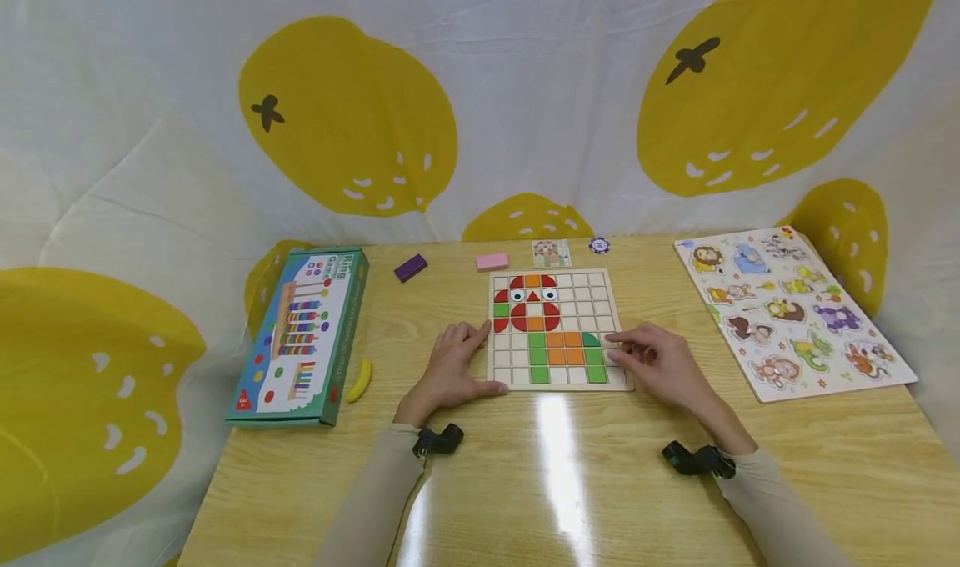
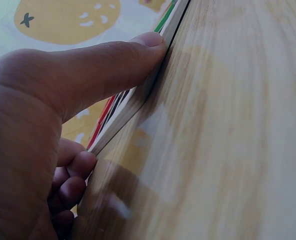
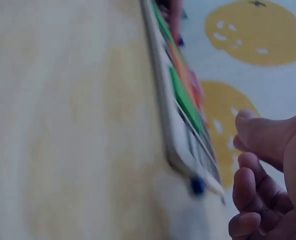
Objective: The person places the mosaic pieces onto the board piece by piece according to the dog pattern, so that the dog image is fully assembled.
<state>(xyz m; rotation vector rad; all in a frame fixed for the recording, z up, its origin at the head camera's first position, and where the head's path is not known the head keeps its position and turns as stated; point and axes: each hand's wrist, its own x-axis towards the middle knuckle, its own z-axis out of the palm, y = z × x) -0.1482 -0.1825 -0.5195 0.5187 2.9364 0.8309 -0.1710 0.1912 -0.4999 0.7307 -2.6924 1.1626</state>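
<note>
A wooden grid board (image 1: 620,379) lies on the table, partly filled with red, orange and green tiles that form a face with two eyes and squares below. My left hand (image 1: 452,367) holds its near left corner, thumb along the near edge and index finger at the left side. In the left wrist view, the thumb (image 2: 113,65) presses the board's edge and the other fingers curl by the side. Over the board's right edge, my right hand (image 1: 660,363) has thumb and index finger slightly apart, with nothing visible between them. Beside those fingertips sits a dark green quarter-round tile (image 1: 591,339).
Behind the board are a picture card (image 1: 551,253), a blue-and-white chip (image 1: 599,245), a pink block (image 1: 492,262) and a purple block (image 1: 410,268). A ring game box (image 1: 300,342) and toy banana (image 1: 360,381) lie left; an animal puzzle (image 1: 795,308) lies right. Patterned cloth hangs behind.
</note>
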